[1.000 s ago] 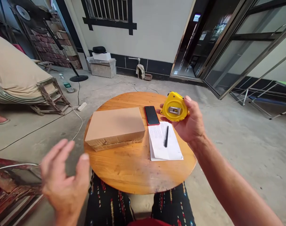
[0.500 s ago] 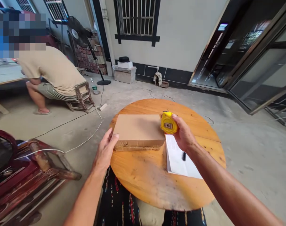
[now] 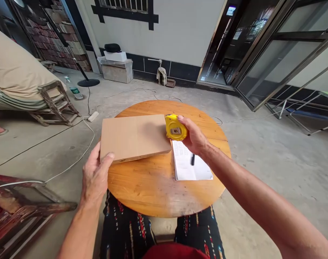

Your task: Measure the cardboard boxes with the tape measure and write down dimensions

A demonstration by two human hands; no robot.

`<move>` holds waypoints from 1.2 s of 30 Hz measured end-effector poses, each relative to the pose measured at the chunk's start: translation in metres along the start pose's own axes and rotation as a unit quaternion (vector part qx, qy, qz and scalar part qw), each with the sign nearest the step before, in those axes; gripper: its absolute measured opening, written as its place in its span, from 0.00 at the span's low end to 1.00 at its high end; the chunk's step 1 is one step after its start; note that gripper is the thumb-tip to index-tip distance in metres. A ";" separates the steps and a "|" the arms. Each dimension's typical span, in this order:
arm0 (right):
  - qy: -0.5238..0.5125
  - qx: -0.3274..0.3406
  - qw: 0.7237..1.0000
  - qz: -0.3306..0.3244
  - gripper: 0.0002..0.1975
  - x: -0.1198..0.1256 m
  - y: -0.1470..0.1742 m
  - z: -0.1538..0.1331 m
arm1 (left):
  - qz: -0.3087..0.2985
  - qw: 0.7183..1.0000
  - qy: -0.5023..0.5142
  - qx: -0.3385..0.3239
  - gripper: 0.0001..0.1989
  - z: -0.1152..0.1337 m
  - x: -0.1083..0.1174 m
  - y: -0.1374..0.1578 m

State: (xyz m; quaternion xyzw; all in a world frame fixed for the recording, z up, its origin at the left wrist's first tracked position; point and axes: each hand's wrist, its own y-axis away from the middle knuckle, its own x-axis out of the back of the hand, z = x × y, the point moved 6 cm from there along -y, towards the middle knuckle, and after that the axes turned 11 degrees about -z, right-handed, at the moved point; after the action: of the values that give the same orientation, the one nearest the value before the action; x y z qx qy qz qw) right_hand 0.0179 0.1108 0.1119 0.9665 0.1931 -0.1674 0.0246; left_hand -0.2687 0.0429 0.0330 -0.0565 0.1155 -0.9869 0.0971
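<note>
A flat brown cardboard box (image 3: 134,136) is over the left part of the round wooden table (image 3: 153,189). My left hand (image 3: 96,171) grips its near left corner, thumb on top and fingers down the left side, partly hidden. My right hand (image 3: 193,135) holds a yellow tape measure (image 3: 176,128) against or just beside the box's right edge; no drawn-out blade can be made out. Below the tape measure lie white printed papers (image 3: 184,167) with a black pen (image 3: 192,159) on them.
To the left a person in a beige shirt (image 3: 15,68) sits on a low wooden chair (image 3: 57,102). Cables run over the floor to a white power strip (image 3: 93,116). A worn wooden frame (image 3: 37,208) stands at lower left, and an open glass door (image 3: 282,61) at right.
The view has turned right and down. My left hand has closed on the box's corner, and the box looks turned slightly. The tape measure remains in my right hand at the box's right side.
</note>
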 end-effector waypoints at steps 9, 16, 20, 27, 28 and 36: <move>-0.061 0.034 0.998 0.003 0.19 0.005 0.043 0.012 | 0.003 0.999 0.002 -0.039 0.35 -0.022 -0.004 0.023; -0.066 -0.009 0.997 0.046 0.20 0.011 0.087 0.052 | 0.040 0.997 0.072 0.014 0.27 -0.034 -0.006 0.053; -0.072 -0.010 0.996 0.055 0.19 0.012 0.089 0.060 | 0.075 0.994 0.049 0.053 0.23 -0.037 -0.001 0.061; -0.020 -0.014 0.996 0.086 0.20 0.026 0.097 0.048 | 0.117 0.992 -0.030 0.045 0.23 -0.020 0.012 0.075; 0.002 -0.019 0.996 0.083 0.21 0.028 0.102 0.042 | 0.142 0.987 -0.056 0.046 0.23 -0.011 0.016 0.082; 0.312 -0.152 0.921 -0.174 0.28 -0.053 0.120 0.007 | -0.133 0.982 0.061 0.121 0.15 0.059 -0.055 0.114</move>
State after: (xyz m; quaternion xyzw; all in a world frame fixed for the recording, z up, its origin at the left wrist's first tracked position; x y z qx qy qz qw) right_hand 0.0150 -0.0201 0.1209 0.9054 0.3794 0.1724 0.0806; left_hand -0.1870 -0.0681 0.0581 0.0008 -0.0072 -0.9993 -0.0361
